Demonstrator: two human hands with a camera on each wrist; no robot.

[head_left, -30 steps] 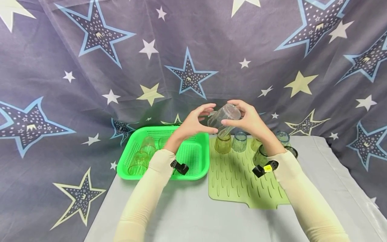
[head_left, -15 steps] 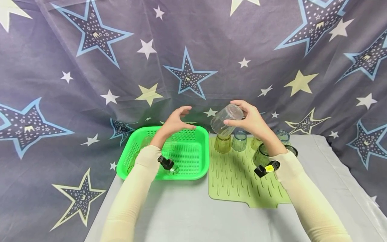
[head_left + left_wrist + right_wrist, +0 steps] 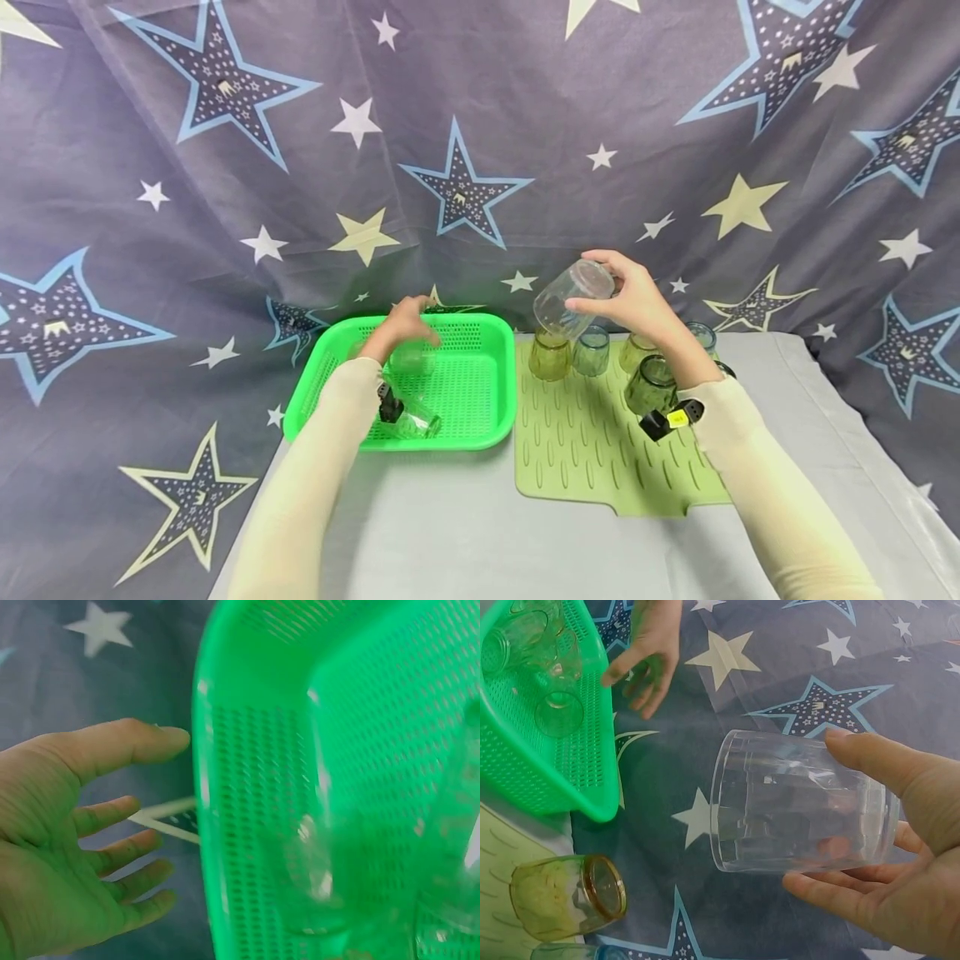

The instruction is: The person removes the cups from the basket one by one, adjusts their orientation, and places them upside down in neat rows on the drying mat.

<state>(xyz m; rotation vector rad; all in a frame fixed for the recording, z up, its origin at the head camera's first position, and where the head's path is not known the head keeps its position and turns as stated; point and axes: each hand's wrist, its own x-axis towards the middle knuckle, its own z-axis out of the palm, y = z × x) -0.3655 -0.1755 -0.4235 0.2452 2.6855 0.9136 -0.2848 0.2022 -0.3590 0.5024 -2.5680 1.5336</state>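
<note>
My right hand (image 3: 633, 292) grips a clear glass (image 3: 572, 302) near its base, thumb on one side and fingers on the other. The glass is tilted, its mouth pointing down and left, above the back of a green drying mat (image 3: 555, 450). My left hand (image 3: 405, 323) is over the back left part of a bright green basket (image 3: 457, 445). In the left wrist view the left hand (image 3: 90, 832) has spread fingers and holds nothing. Inside the basket lie glasses, among them a clear tumbler (image 3: 416, 422) and another clear glass (image 3: 412, 358); the left arm partly covers the others.
On the mat stand an amber glass (image 3: 550, 358), a blue glass (image 3: 592, 353), a yellowish glass (image 3: 633, 350) and a dark green glass (image 3: 651, 387). Another blue glass (image 3: 702, 335) is at the back right. A star-patterned cloth (image 3: 480, 100) hangs behind the table.
My left hand has moved left and down, away from the clear glass to the basket. The right hand has kept its grip, shifting slightly right with the glass.
</note>
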